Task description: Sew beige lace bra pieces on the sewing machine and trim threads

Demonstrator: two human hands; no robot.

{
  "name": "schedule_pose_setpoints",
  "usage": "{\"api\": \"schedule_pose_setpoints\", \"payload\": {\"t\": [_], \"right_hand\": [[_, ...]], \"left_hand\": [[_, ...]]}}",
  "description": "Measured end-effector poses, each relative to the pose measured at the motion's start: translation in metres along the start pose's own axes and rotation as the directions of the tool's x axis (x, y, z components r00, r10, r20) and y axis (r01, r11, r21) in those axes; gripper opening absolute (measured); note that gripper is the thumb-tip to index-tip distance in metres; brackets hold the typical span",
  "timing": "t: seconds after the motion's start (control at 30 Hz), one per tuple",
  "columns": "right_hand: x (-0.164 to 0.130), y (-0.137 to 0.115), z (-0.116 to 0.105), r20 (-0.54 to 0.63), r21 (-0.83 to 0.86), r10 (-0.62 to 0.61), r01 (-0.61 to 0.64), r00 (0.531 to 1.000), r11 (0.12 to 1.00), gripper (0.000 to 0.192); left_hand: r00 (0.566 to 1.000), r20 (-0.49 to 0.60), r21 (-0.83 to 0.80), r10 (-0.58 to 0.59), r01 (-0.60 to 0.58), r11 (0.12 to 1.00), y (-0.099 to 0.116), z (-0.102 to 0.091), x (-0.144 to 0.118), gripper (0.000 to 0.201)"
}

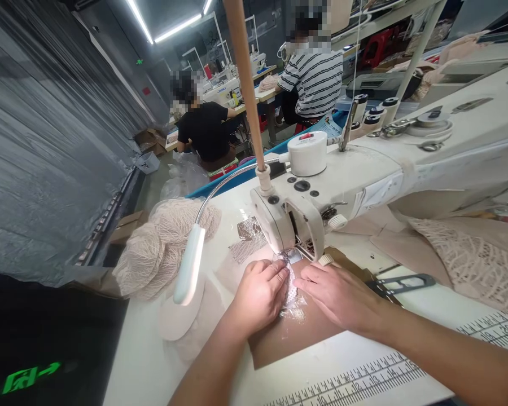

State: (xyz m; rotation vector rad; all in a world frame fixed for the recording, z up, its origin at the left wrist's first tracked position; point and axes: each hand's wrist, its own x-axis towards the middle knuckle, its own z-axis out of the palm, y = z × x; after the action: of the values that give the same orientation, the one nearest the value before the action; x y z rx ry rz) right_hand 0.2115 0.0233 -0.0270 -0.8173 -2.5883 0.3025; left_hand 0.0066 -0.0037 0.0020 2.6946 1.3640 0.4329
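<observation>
A strip of pale lace fabric [291,293] lies under the head of a white sewing machine [275,225], over a brown sheet [279,338] on the table. My left hand [260,290] presses its bunched fingers on the strip's left side, close to the presser foot. From the right, my right hand [338,296] reaches in with fingers closed together at the strip's other edge. Both hands sit just in front of the needle area, which is partly hidden by the fingers and the machine head.
Gathered beige lace [161,248] and round pale pads [184,307] lie left, beneath a gooseneck lamp [190,265]. More lace [478,254] is at right, near a dark metal tool [410,283]. A ruler tape [355,383] runs along the front. Two people sit at machines beyond.
</observation>
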Motion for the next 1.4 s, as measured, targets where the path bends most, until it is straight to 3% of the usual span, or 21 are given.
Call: {"api": "schedule_pose_setpoints", "payload": {"t": [0.27, 0.47, 0.73, 0.93, 1.13, 1.4], "right_hand": [[0.008, 0.001, -0.001, -0.081, -0.142, 0.020, -0.032, 0.997, 0.989, 0.022], [0.015, -0.002, -0.007, -0.037, -0.224, 0.090, -0.096, 0.995, 0.970, 0.038], [0.012, 0.000, -0.010, -0.042, -0.190, 0.112, -0.118, 0.993, 0.975, 0.036], [0.007, -0.003, -0.009, 0.016, -0.073, 0.030, -0.029, 0.999, 0.997, 0.035], [0.005, -0.003, -0.006, -0.021, -0.122, 0.004, -0.007, 1.000, 0.993, 0.030], [0.005, -0.006, -0.008, -0.002, -0.129, 0.061, -0.061, 0.998, 0.990, 0.029]], "left_hand": [[0.998, -0.003, 0.047, -0.063, 0.063, 0.997, -0.001, 0.004, 0.003, 0.034], [0.995, -0.051, 0.063, -0.086, 0.089, 0.994, -0.007, 0.008, 0.002, 0.036], [0.993, -0.117, -0.016, -0.026, 0.024, 1.000, -0.007, 0.003, -0.007, 0.029], [0.989, -0.131, -0.044, 0.075, -0.082, 0.996, -0.001, 0.000, -0.006, 0.022], [0.996, -0.083, 0.042, 0.038, -0.035, 0.999, 0.004, 0.002, -0.006, 0.023], [0.998, -0.056, 0.079, 0.007, -0.002, 0.997, 0.008, 0.005, -0.005, 0.025]]}}
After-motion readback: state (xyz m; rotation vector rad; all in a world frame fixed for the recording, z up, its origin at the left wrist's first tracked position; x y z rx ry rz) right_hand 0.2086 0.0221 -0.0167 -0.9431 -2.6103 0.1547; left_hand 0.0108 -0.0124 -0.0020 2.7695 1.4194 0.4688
